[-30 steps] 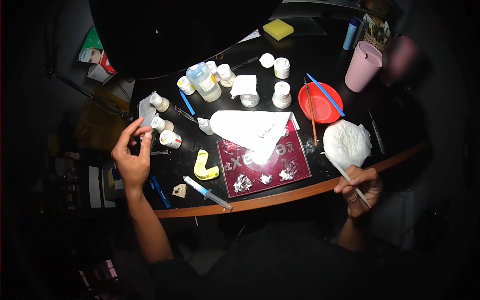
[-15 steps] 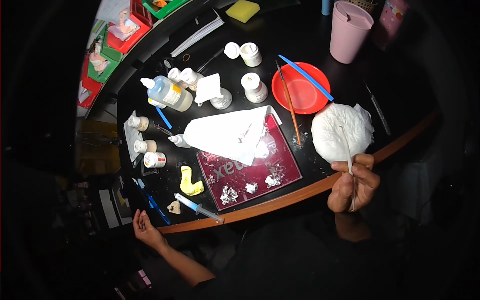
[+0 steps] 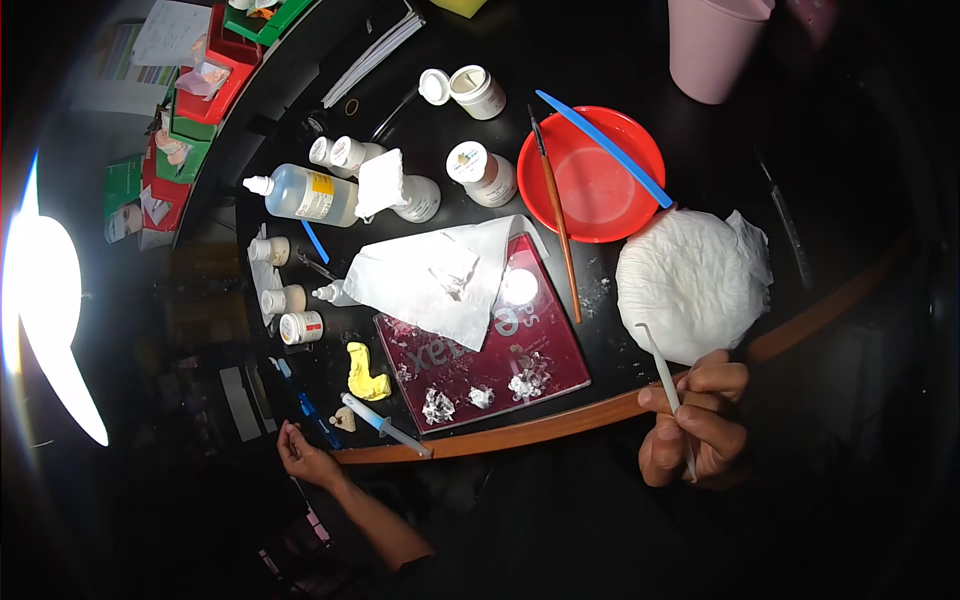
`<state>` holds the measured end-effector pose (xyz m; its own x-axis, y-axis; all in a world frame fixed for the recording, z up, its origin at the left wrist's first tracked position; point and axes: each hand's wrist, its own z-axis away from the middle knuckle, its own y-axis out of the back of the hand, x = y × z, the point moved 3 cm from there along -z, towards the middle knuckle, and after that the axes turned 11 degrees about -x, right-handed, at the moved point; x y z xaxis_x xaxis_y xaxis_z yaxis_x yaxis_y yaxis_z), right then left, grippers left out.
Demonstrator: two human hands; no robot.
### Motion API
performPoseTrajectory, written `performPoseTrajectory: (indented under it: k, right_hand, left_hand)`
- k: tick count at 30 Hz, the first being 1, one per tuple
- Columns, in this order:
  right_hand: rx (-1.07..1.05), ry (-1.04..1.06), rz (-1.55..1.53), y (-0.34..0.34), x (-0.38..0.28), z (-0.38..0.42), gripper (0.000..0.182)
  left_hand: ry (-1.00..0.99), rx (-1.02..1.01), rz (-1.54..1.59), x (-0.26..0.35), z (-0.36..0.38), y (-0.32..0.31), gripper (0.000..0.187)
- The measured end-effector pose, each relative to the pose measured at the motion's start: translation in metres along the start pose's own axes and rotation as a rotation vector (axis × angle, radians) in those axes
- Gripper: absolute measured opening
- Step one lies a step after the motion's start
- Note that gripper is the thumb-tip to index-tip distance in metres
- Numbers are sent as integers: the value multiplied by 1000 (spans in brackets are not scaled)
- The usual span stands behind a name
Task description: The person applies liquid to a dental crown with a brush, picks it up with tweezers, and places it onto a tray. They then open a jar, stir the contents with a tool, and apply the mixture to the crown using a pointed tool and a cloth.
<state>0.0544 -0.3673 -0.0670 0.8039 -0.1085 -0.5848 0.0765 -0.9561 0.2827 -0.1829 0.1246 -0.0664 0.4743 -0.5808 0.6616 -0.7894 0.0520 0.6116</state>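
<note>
My right hand (image 3: pixel 700 415) is closed around a slim white dental hand instrument (image 3: pixel 662 372), its bent tip pointing up in front of a round pad wrapped in white tissue (image 3: pixel 690 285). My left hand (image 3: pixel 308 458) is just off the table's front edge, its fingers loosely bent, with nothing visible in them. Nearest to it are blue pens (image 3: pixel 318 418), a syringe with blue contents (image 3: pixel 380 422), a small beige piece (image 3: pixel 344 419) and a yellow arch-shaped piece (image 3: pixel 367 372). White powdery clumps (image 3: pixel 438 405) sit on a maroon mixing plate (image 3: pixel 555 365), partly covered by white tissue (image 3: pixel 430 275).
A red bowl (image 3: pixel 630 205) stands behind the pad, with a brush (image 3: pixel 556 220) and a blue stick (image 3: pixel 605 148) across it. White jars (image 3: pixel 485 175), a liquid bottle (image 3: pixel 310 195) and a pink cup (image 3: pixel 715 50) stand farther back. A bright lamp (image 3: pixel 50 310) is at left.
The view has shifted, bringing the lamp in at left. My right hand with the instrument is lower, nearer the pad's front. My left hand's fingers look more bent.
</note>
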Motion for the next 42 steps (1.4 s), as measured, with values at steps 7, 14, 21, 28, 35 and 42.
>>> performPoseTrajectory:
  k: [7,14,21,28,35,42]
  right_hand:
    - [-3,34,15,-1,1,1,20]
    - [54,15,80,-2,-2,-3,24]
    - [52,5,103,-7,-1,-4,28]
    - [61,-59,14,-12,-2,5,32]
    - [42,20,76,-32,-32,-27,35]
    - [-169,-19,-452,-114,-102,-83,40]
  left_hand:
    - [-741,-323,-3,224,12,-46,14]
    - [-1242,-689,72,321,29,-105,20]
    - [-967,-394,311,248,34,-64,18]
    - [-598,-113,189,114,30,-1,15]
    - [-273,0,197,20,30,32,20]
    - [-258,-19,357,-9,8,33,16]
